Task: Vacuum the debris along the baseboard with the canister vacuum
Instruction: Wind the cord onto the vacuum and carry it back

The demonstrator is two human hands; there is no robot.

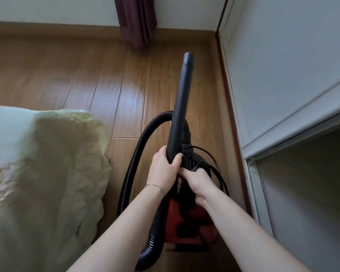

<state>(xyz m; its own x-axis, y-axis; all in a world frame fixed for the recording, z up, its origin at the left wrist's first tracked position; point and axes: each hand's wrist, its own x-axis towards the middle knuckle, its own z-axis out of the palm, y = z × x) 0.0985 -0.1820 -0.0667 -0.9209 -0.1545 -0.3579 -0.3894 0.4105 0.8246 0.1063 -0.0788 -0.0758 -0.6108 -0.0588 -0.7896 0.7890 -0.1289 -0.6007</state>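
Both forearms reach forward and down, close together, wrists almost meeting over the machine.

Left hand: fingers wrapped over the near end of the black wand, thumb pressed along its right side. Firm grasp, palm turned inward. A thin bracelet sits on that wrist.

Right hand: just below and right of the left, touching it. Fingers curled down round a dark part on top of the canister vacuum, right where the loops of black cord gather. Clenched on it, but I cannot tell whether I have the handle, the cord, or both.

Wand points away from me, tilted up off the floor, its open tip toward the far right corner of the room.

Canister: red body, under my wrists, near the floor's right edge and just beside the baseboard that runs along the grey cabinet. Whether it rests on the boards or hangs from my grip, I cannot tell.

Ribbed black hose arcs out to the left of the wand, then curves back beneath my left forearm.

Pale green bedcover fills the floor's left side. Dark red curtain hangs at the far wall.
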